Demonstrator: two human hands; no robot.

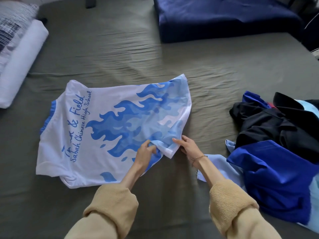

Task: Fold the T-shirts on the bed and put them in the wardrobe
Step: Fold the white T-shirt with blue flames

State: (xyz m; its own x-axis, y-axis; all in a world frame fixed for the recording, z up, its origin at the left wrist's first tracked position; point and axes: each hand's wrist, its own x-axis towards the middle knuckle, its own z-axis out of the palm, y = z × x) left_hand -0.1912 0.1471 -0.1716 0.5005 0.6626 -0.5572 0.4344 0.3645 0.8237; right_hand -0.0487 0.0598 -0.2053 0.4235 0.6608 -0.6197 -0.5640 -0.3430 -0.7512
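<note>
t-shirt (96,128) (white, blue flames) on wrinkled grey bed (155,66), hem pinched in both hands' grip (146,150) (188,145).

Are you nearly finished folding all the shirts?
Not nearly. Nothing looks done: no folded shirt shows on the bed. Right now the white shirt with blue flames lies spread out, and the left hand and right hand pinch its near corner to start a fold. Left to do: the pile of dark and blue clothes on the right, then putting them away. No wardrobe is in view.
</note>
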